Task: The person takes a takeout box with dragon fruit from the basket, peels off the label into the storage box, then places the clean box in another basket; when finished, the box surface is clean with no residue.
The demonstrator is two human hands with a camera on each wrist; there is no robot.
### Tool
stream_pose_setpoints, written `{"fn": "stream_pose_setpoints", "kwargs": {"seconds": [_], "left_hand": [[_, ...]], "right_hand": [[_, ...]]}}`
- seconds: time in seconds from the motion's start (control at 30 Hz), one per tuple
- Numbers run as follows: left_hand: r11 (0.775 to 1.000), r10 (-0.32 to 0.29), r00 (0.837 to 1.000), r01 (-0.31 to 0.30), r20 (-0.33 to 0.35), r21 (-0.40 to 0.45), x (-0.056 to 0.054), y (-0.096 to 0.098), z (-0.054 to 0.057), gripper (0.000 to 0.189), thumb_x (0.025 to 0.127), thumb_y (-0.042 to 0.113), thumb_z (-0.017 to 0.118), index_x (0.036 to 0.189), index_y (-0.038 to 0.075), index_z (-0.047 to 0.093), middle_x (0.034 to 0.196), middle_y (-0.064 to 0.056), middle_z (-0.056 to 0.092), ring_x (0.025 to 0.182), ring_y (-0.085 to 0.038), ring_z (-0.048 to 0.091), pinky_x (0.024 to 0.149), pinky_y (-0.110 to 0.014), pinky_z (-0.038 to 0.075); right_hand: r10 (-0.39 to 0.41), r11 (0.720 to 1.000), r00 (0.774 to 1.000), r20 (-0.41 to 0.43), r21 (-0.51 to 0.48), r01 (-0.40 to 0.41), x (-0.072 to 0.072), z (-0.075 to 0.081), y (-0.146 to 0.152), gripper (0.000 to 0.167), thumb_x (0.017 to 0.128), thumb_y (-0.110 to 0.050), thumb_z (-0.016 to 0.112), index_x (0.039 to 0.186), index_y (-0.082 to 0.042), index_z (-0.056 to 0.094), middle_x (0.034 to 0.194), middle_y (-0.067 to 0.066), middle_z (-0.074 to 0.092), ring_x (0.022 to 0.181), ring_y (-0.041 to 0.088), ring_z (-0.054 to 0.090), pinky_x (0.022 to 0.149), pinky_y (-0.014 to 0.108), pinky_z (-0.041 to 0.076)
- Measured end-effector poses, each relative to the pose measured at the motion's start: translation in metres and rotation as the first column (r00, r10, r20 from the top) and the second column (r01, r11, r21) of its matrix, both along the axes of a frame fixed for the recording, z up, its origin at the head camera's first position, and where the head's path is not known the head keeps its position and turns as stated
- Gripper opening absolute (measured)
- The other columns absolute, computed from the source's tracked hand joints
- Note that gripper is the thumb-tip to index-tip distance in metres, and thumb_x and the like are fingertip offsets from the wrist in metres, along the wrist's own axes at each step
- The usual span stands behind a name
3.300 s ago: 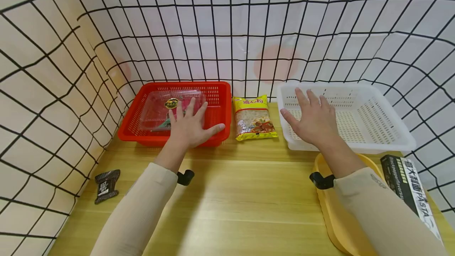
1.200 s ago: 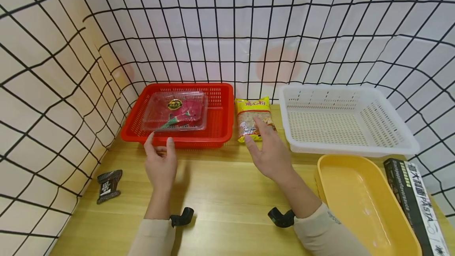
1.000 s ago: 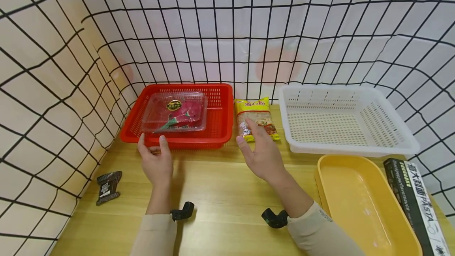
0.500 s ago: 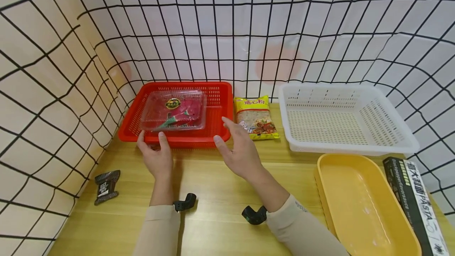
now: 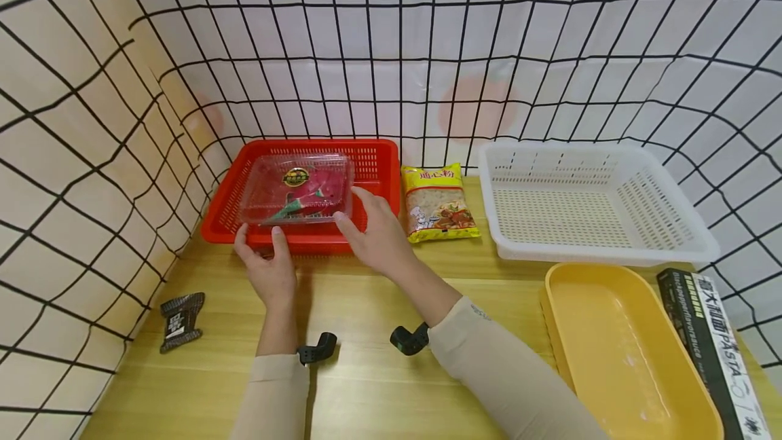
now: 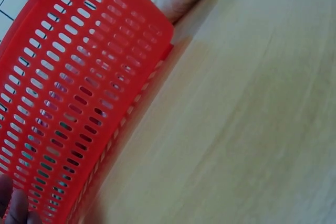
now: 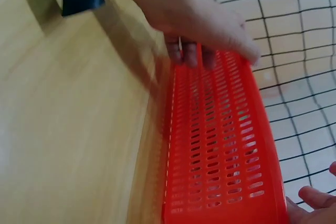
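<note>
A clear plastic clamshell box with a black-and-gold sticker and pink-red and green contents lies in the red basket. My left hand is at the basket's front rim, thumb and index finger raised near the box's front left corner. In the right wrist view, that hand's other fingers hang against the slotted front wall. Whether it touches the box is hard to tell. My right hand reaches over the basket's front right rim, thumb and index finger apart, close to the box's right side, holding nothing.
A yellow pasta bag stands between the red basket and a white basket. At right are a yellow tray and a black-and-white pasta box. A small dark packet lies left. Black wire mesh encloses the table.
Both hands came back from above the baskets. My left hand then settled at the red basket's front rim, while my right hand moved left from the pasta bag to the clamshell box's right side.
</note>
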State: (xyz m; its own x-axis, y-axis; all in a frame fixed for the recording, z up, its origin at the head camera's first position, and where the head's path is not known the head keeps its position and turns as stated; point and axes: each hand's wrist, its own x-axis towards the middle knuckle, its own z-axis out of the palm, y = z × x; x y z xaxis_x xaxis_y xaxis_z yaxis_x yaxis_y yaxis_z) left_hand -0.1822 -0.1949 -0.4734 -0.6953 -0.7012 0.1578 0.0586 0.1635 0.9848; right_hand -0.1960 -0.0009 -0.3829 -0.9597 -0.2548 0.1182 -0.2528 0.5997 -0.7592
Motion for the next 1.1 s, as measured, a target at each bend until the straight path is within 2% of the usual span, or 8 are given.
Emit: {"fn": "stream_pose_setpoints", "kwargs": {"seconds": [0.23, 0.43, 0.63, 0.87, 1.1], "left_hand": [[1.0, -0.007, 1.0, 0.007, 0.001, -0.014, -0.001, 0.0, -0.001, 0.061, 0.098, 0.044, 0.064, 0.15, 0.031, 0.033, 0.153, -0.015, 0.049, 0.132, -0.031, 0.054, 0.117, -0.048, 0.044], [1.0, 0.006, 1.0, -0.006, 0.003, -0.019, 0.0, 0.001, -0.002, 0.061, 0.098, 0.043, 0.064, 0.15, 0.03, 0.033, 0.153, -0.014, 0.049, 0.132, -0.03, 0.054, 0.117, -0.048, 0.044], [1.0, 0.003, 1.0, -0.003, 0.005, -0.018, 0.001, 0.001, -0.002, 0.061, 0.099, 0.044, 0.063, 0.151, 0.03, 0.033, 0.153, -0.016, 0.048, 0.132, -0.032, 0.054, 0.116, -0.05, 0.044], [1.0, 0.006, 1.0, -0.006, 0.024, -0.015, 0.002, -0.001, -0.005, 0.062, 0.099, 0.045, 0.063, 0.151, 0.032, 0.032, 0.156, -0.012, 0.046, 0.137, -0.028, 0.051, 0.117, -0.047, 0.043], [1.0, -0.005, 1.0, 0.004, -0.019, -0.017, 0.0, -0.002, -0.005, 0.061, 0.099, 0.044, 0.063, 0.15, 0.03, 0.033, 0.154, -0.014, 0.047, 0.131, -0.026, 0.054, 0.115, -0.048, 0.046]], "right_hand": [[-0.025, 0.999, 0.998, 0.065, -0.031, 0.027, -0.031, 0.001, -0.012, 0.072, 0.099, -0.057, 0.053, 0.158, -0.02, 0.033, 0.159, 0.011, 0.042, 0.145, 0.034, 0.043, 0.114, 0.061, 0.042], [-0.021, 0.998, 0.99, 0.142, -0.053, 0.029, -0.052, -0.003, -0.017, 0.074, 0.098, -0.06, 0.054, 0.159, -0.024, 0.031, 0.158, 0.012, 0.044, 0.144, 0.035, 0.045, 0.112, 0.062, 0.044], [-0.004, 0.997, 0.985, 0.173, -0.073, 0.017, -0.062, -0.007, -0.022, 0.075, 0.098, -0.06, 0.055, 0.16, -0.029, 0.028, 0.162, 0.01, 0.041, 0.147, 0.036, 0.042, 0.113, 0.061, 0.043], [0.016, 0.992, 0.972, 0.236, -0.129, 0.015, -0.068, -0.012, -0.03, 0.074, 0.097, -0.055, 0.059, 0.16, -0.031, 0.028, 0.162, 0.01, 0.042, 0.146, 0.037, 0.044, 0.113, 0.06, 0.043], [0.024, 0.994, 0.949, 0.314, -0.112, 0.012, -0.076, -0.013, -0.034, 0.074, 0.098, -0.051, 0.061, 0.161, -0.035, 0.025, 0.161, 0.01, 0.043, 0.144, 0.039, 0.045, 0.112, 0.06, 0.044]]}}
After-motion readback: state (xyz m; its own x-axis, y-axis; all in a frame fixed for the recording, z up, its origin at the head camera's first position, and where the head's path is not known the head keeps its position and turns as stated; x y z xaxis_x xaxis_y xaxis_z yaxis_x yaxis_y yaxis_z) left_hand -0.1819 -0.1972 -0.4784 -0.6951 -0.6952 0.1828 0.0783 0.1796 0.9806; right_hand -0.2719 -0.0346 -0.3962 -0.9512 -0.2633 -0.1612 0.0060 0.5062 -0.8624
